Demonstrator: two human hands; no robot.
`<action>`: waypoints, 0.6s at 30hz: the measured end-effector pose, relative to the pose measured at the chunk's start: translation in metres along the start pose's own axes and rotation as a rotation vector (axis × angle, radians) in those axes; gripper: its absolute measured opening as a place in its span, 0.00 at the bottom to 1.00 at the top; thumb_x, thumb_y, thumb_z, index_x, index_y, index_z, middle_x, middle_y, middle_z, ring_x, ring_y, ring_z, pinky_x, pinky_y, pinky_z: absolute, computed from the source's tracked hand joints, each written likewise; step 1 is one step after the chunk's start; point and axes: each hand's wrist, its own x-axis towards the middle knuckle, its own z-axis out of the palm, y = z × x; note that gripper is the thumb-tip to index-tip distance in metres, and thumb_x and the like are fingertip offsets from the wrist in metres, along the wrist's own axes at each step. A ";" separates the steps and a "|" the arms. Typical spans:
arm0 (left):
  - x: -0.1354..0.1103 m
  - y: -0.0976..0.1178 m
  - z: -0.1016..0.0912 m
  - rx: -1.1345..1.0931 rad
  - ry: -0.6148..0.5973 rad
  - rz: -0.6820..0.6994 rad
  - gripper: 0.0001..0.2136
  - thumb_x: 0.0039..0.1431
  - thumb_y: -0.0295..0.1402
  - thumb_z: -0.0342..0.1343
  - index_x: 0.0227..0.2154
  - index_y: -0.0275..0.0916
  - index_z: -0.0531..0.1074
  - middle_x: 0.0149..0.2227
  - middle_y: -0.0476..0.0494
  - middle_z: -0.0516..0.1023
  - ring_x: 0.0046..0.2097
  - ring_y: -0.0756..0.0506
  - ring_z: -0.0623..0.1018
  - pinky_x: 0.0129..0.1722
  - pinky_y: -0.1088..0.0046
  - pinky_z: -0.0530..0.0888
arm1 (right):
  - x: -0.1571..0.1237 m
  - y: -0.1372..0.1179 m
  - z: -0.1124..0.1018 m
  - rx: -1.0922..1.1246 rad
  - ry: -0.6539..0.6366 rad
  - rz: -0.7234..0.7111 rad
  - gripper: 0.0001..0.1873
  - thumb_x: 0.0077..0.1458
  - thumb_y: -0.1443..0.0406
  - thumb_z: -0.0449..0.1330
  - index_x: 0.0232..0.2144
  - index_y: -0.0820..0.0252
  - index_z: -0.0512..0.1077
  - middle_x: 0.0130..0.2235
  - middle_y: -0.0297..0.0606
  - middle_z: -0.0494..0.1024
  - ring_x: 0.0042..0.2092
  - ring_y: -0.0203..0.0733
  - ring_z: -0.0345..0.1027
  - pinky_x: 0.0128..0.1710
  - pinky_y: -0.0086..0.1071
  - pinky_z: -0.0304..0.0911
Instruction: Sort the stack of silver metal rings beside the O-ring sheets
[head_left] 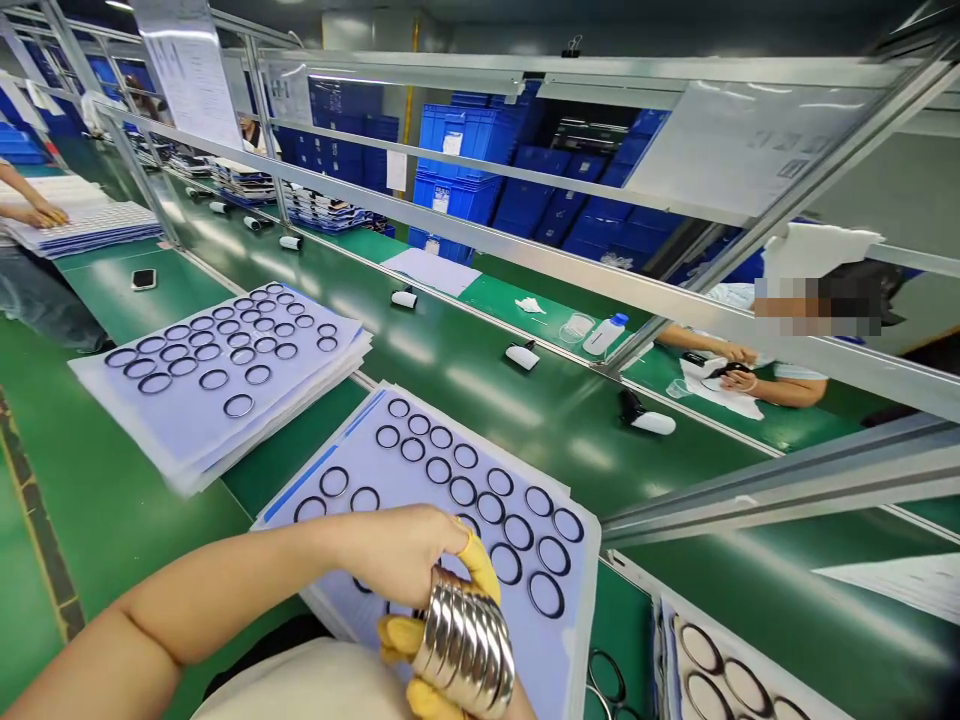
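A row of shiny metal rings (pixel 465 645), pressed side by side into a short stack, is held just in front of my body. My left hand (pixel 409 555) reaches in from the left with its fingers closed at the upper end of the stack; a yellow finger cover shows there. My right hand (pixel 433 702) is mostly hidden by the rings; yellow-covered fingers curl around the stack's lower left side. Beneath both hands lies a pale lavender sheet stack (pixel 577 640) with several dark-edged rings (pixel 491 508) set out in loose rows.
To the left is another sheet stack (pixel 180 460) carrying rings. More rings (pixel 705 648) lie on a stack at lower right. A metal frame rail (pixel 480 235) crosses ahead. White-and-black devices (pixel 652 423) line the green bench. A co-worker's hands (pixel 739 365) handle something across the bench.
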 end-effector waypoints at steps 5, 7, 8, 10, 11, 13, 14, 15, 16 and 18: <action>-0.008 0.018 0.006 0.039 0.037 0.013 0.12 0.50 0.16 0.54 0.34 0.35 0.76 0.40 0.44 0.80 0.44 0.47 0.75 0.46 0.75 0.71 | 0.001 0.007 -0.003 -0.229 -0.022 0.009 0.25 0.42 0.50 0.69 0.44 0.50 0.78 0.43 0.41 0.82 0.44 0.56 0.76 0.44 0.43 0.73; -0.012 0.022 0.006 0.070 0.034 0.009 0.12 0.50 0.17 0.54 0.34 0.37 0.75 0.39 0.47 0.80 0.44 0.47 0.75 0.47 0.74 0.71 | -0.001 0.013 -0.006 -0.291 0.025 0.025 0.27 0.43 0.51 0.69 0.47 0.51 0.76 0.44 0.43 0.81 0.45 0.56 0.75 0.44 0.43 0.72; -0.014 0.024 0.007 0.082 0.030 0.004 0.12 0.50 0.18 0.54 0.34 0.38 0.75 0.39 0.48 0.80 0.44 0.47 0.75 0.47 0.74 0.70 | -0.004 0.016 -0.007 -0.315 0.047 0.031 0.28 0.44 0.52 0.69 0.47 0.52 0.75 0.45 0.44 0.81 0.46 0.56 0.75 0.45 0.43 0.72; -0.016 0.026 0.008 0.099 0.010 0.007 0.11 0.50 0.19 0.54 0.34 0.39 0.75 0.39 0.48 0.80 0.44 0.47 0.76 0.48 0.73 0.70 | -0.009 0.020 -0.008 -0.346 0.078 0.035 0.26 0.46 0.52 0.68 0.47 0.53 0.75 0.45 0.45 0.80 0.47 0.56 0.74 0.46 0.44 0.71; -0.016 0.026 0.009 0.106 -0.003 0.018 0.11 0.50 0.19 0.54 0.34 0.39 0.75 0.40 0.48 0.80 0.45 0.47 0.76 0.49 0.73 0.70 | -0.011 0.022 -0.008 -0.355 0.081 0.039 0.25 0.47 0.53 0.67 0.47 0.54 0.76 0.46 0.45 0.80 0.47 0.56 0.74 0.47 0.45 0.70; -0.016 0.028 0.010 0.120 -0.027 0.055 0.11 0.50 0.18 0.54 0.34 0.38 0.75 0.41 0.47 0.80 0.45 0.46 0.76 0.49 0.72 0.70 | -0.014 0.027 -0.006 -0.361 0.093 0.057 0.24 0.48 0.54 0.67 0.47 0.56 0.76 0.46 0.44 0.80 0.47 0.56 0.74 0.48 0.46 0.69; -0.015 0.028 0.010 0.126 -0.034 0.074 0.11 0.50 0.18 0.53 0.34 0.38 0.75 0.41 0.47 0.80 0.45 0.46 0.76 0.49 0.72 0.69 | -0.015 0.030 -0.004 -0.358 0.110 0.071 0.25 0.47 0.54 0.67 0.48 0.57 0.75 0.47 0.44 0.80 0.47 0.56 0.74 0.49 0.46 0.68; -0.015 0.028 0.011 0.131 -0.037 0.090 0.11 0.50 0.18 0.53 0.33 0.38 0.74 0.42 0.47 0.80 0.44 0.46 0.76 0.49 0.72 0.69 | -0.015 0.034 -0.003 -0.349 0.132 0.086 0.28 0.46 0.53 0.68 0.49 0.57 0.75 0.47 0.44 0.79 0.48 0.57 0.73 0.49 0.47 0.68; -0.015 0.029 0.010 0.138 -0.037 0.104 0.11 0.50 0.18 0.53 0.33 0.37 0.74 0.41 0.46 0.80 0.44 0.46 0.76 0.49 0.72 0.69 | -0.015 0.037 -0.001 -0.339 0.158 0.097 0.30 0.44 0.52 0.69 0.49 0.57 0.74 0.48 0.44 0.79 0.49 0.58 0.73 0.49 0.48 0.68; -0.017 0.029 0.008 0.160 -0.038 0.115 0.11 0.50 0.18 0.54 0.34 0.37 0.74 0.41 0.45 0.80 0.44 0.46 0.76 0.49 0.71 0.69 | -0.014 0.043 0.004 -0.318 0.198 0.099 0.32 0.42 0.50 0.69 0.49 0.56 0.75 0.47 0.44 0.80 0.49 0.60 0.72 0.48 0.48 0.69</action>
